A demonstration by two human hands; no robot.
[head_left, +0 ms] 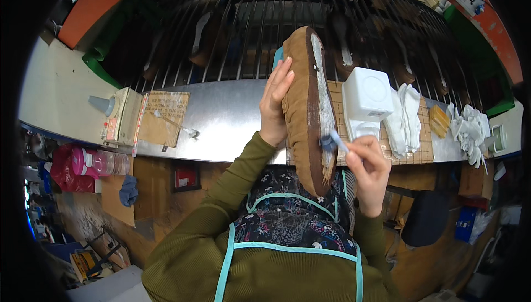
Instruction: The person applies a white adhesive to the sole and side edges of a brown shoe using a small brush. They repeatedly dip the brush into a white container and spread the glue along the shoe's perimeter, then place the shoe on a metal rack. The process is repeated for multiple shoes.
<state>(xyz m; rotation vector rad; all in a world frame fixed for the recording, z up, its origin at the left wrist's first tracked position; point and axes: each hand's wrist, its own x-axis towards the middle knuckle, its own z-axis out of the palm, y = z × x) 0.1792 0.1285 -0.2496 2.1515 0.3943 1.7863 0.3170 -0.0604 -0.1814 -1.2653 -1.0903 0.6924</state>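
Note:
A brown suede shoe upper [300, 108] stands nearly upright in front of me, its underside turned to the right. Along that underside runs a pale, whitish strip within a darker brown border. My left hand [275, 101] grips the shoe from its left side, fingers laid over the suede; part of a blue piece shows behind the fingertips. In my right hand [369, 170], the thumb and fingers pinch the light handle of a small brush [331, 141]. Its dark bristles touch, or nearly touch, the lower part of the pale strip.
Beyond the metal bench [221, 105], several similar shoes lie on a rack of bars [260, 31]. A white plastic container [366, 94] stands right of the shoe, beside white gloves [406, 116] and a yellow block [440, 121]. At left, another brush [191, 132] rests on cardboard [166, 108].

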